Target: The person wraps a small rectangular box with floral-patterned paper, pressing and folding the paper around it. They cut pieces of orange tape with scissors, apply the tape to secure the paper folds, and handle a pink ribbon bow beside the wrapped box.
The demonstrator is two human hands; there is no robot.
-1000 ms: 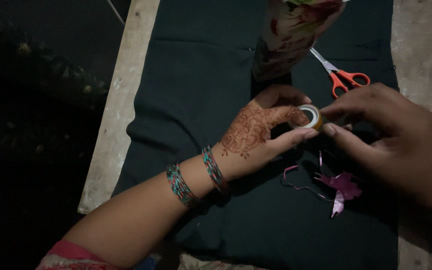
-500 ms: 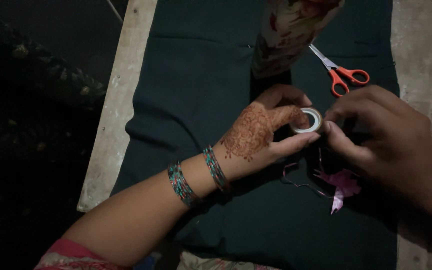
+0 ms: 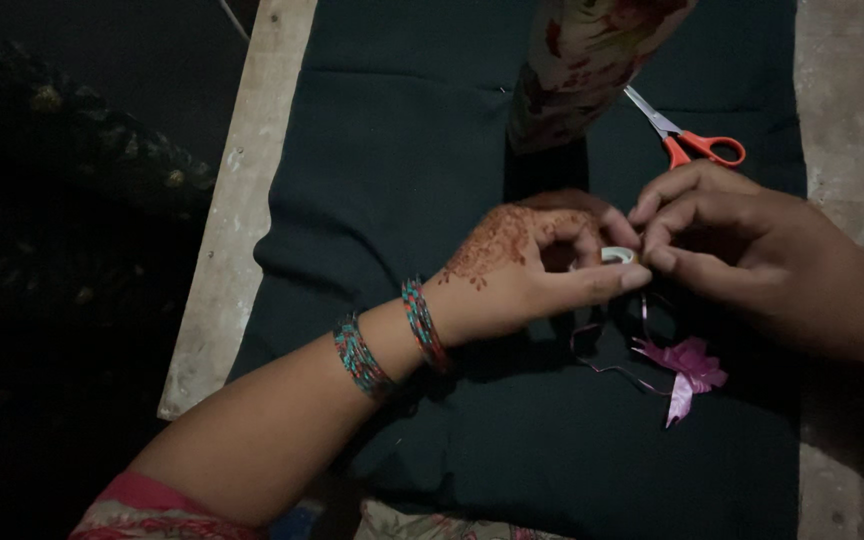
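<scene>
Over the dark cloth (image 3: 402, 200), the right hand (image 3: 742, 250) has closed in, pinching the tape roll (image 3: 615, 256) held by the left hand (image 3: 522, 270).

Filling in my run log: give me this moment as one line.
left hand: holds small white tape roll | right hand: fingertips on roll | nearby: pink ribbon flower, orange-handled scissors | surface: dark green cloth

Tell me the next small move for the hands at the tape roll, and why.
Probably the right hand should pick at the tape roll to lift its free end. The left hand holds the roll, the right fingertips pinch at its edge, and no strip shows pulled out. The scissors and pink ribbon flower lie untouched.
</scene>
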